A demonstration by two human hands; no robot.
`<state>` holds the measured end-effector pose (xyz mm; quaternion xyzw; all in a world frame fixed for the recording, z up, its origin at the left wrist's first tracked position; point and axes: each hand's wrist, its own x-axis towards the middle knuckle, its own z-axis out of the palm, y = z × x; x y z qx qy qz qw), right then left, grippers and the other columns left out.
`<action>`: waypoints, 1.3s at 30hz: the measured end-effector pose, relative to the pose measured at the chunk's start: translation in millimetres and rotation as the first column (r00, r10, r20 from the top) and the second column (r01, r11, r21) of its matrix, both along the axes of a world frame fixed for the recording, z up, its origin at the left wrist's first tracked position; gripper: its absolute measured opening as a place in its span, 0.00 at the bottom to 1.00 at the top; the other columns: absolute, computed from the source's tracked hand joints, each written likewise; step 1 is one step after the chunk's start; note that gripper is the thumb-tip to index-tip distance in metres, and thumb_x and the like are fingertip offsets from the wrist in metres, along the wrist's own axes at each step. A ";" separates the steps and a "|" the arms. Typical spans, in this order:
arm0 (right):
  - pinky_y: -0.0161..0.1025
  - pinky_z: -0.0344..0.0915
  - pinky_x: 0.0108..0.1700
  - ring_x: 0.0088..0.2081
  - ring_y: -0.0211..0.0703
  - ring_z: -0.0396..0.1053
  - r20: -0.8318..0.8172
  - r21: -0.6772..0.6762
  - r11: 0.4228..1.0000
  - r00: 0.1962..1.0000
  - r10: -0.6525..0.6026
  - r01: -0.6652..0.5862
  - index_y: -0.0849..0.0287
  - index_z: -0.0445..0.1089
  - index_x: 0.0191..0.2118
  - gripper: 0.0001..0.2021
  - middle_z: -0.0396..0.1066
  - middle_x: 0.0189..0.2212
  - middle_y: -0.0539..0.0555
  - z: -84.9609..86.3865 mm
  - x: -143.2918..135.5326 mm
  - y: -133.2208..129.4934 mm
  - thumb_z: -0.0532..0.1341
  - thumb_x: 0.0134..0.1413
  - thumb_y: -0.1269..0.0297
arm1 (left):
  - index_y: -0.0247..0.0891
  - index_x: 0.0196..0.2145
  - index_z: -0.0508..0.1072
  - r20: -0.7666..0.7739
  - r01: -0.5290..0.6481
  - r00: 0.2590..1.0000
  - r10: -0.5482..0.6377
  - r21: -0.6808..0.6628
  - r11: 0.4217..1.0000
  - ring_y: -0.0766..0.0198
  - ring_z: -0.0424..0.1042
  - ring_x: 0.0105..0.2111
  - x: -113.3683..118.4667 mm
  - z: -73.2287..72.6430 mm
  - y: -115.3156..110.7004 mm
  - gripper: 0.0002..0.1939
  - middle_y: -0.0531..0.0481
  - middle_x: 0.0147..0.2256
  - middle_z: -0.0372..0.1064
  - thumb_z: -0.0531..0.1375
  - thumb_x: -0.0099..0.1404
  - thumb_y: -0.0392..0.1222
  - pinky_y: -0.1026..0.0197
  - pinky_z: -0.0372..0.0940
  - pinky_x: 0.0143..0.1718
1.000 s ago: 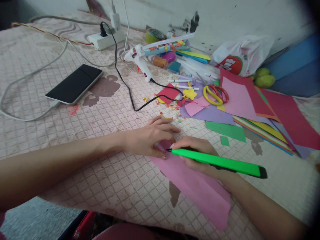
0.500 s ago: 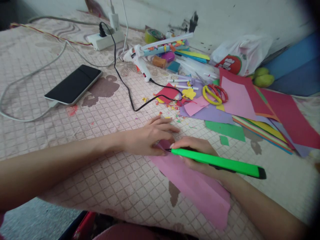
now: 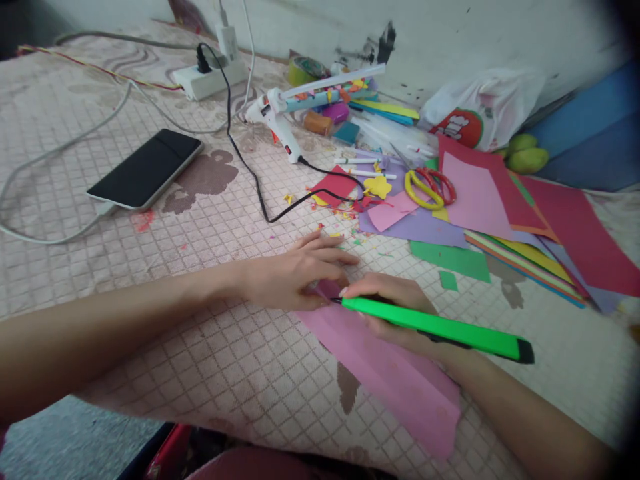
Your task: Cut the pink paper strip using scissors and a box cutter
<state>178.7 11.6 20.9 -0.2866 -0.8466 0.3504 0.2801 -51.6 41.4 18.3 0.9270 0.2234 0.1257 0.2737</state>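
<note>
A strip of pink paper [image 3: 400,380] lies slantwise on the patterned cloth in front of me, its upper end under my hands. My left hand [image 3: 295,277] rests flat with fingers spread, the thumb and index finger pressing the paper's upper end. In my right hand [image 3: 393,293] is a thick, bright green pen [image 3: 440,327] with a black rear end. Its thin dark tip meets the pink paper close beside my left thumb. Part of the paper is hidden beneath my right hand and forearm.
Coloured paper sheets [image 3: 480,193], scissors [image 3: 424,190] and small scraps lie at the right. A white glue gun [image 3: 283,127] with a black cord sits further back. A phone [image 3: 147,170] on a charging cable lies left, near a power strip [image 3: 210,79].
Almost nothing differs. The green pen's rear end has dipped very slightly, and both hands stay in nearly the same place on the paper.
</note>
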 end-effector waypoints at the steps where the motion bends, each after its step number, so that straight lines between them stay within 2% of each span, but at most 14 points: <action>1: 0.33 0.66 0.36 0.32 0.34 0.70 -0.006 0.008 1.000 1.000 -0.002 0.002 0.58 0.70 0.41 0.09 0.74 0.32 0.49 -0.3 0.1 -0.2 0.59 0.53 0.71 | 0.41 0.47 0.72 -0.004 0.001 1.000 -0.001 -0.002 1.000 0.47 0.41 0.66 -0.2 0.2 0.2 0.15 0.47 0.62 0.55 0.59 0.61 0.36 0.37 0.36 0.64; 18: 0.34 0.69 0.37 0.33 0.36 0.72 0.028 0.086 0.996 1.000 -0.010 0.007 0.57 0.69 0.42 0.10 0.74 0.32 0.50 2.2 -2.5 -2.9 0.57 0.54 0.71 | 0.41 0.46 0.73 -0.016 -0.035 0.999 0.035 -0.026 0.999 0.48 0.41 0.66 1.6 -1.2 -0.5 0.15 0.49 0.62 0.55 0.59 0.61 0.35 0.38 0.33 0.65; 34: 0.33 0.68 0.35 0.30 0.35 0.71 0.030 0.097 0.995 0.999 -0.028 0.025 0.59 0.70 0.41 0.11 0.74 0.30 0.50 4.5 -4.8 -5.6 0.58 0.50 0.74 | 0.42 0.45 0.73 0.020 -0.034 0.999 0.035 -0.035 0.999 0.48 0.43 0.66 1.4 -1.6 -0.7 0.15 0.49 0.61 0.57 0.60 0.59 0.33 0.37 0.37 0.64; 39: 0.32 0.68 0.33 0.30 0.34 0.71 -0.018 0.076 0.991 0.994 -0.112 0.113 0.56 0.70 0.39 0.12 0.74 0.30 0.48 1.8 -4.5 -7.6 0.58 0.49 0.76 | 0.42 0.45 0.73 0.049 -0.029 0.998 0.032 -0.059 0.998 0.46 0.43 0.66 0.8 0.1 -0.6 0.17 0.47 0.61 0.57 0.60 0.58 0.31 0.36 0.38 0.64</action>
